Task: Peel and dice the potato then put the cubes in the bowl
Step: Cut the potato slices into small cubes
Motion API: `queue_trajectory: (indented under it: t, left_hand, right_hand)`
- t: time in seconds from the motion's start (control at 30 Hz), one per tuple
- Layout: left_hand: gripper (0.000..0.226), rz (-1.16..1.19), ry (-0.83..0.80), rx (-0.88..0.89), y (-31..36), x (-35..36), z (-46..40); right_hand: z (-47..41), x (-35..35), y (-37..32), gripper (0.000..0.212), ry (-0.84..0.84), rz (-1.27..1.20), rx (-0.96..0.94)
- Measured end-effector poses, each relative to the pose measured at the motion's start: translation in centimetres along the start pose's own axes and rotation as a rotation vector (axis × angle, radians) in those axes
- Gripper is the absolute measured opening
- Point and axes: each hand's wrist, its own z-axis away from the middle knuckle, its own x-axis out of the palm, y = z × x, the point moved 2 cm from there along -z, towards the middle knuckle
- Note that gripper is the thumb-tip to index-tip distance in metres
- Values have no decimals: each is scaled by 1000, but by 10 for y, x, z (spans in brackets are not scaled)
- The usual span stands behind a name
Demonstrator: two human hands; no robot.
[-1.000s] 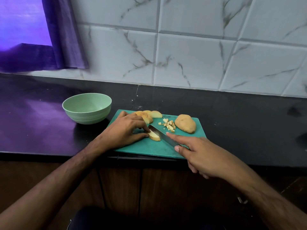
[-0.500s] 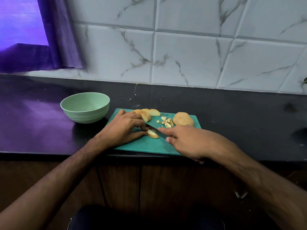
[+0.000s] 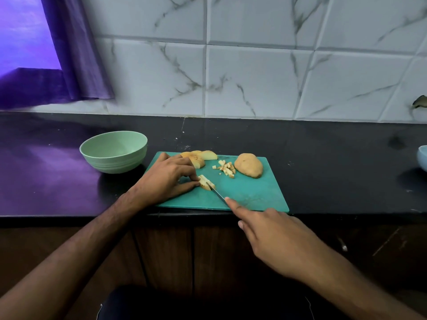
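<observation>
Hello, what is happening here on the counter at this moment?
A person is dicing potato on a green cutting board. The left hand holds a potato slice steady, while the right hand holds a knife with its blade at that slice. A small pile of cubes, more slices and a larger potato piece lie on the board. No cubes show in the green bowl.

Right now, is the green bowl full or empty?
Empty: the green bowl shows only bare inside; the potato cubes lie on the cutting board.
</observation>
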Motion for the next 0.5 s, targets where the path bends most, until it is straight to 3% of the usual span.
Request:
queue_trajectory:
  t: [0.13, 0.37, 0.5]
  left_hand:
    - [24, -8, -16, 0, 1, 0, -1]
    - [25, -11, -2, -1, 2, 0, 1]
    - [25, -39, 9, 14, 3, -2, 1]
  right_hand:
    - [-8, -4, 5, 53, 0, 40, 4]
    - [-36, -22, 35, 50, -111, -401, 98]
    - [-39, -21, 20, 52, -143, -409, 48]
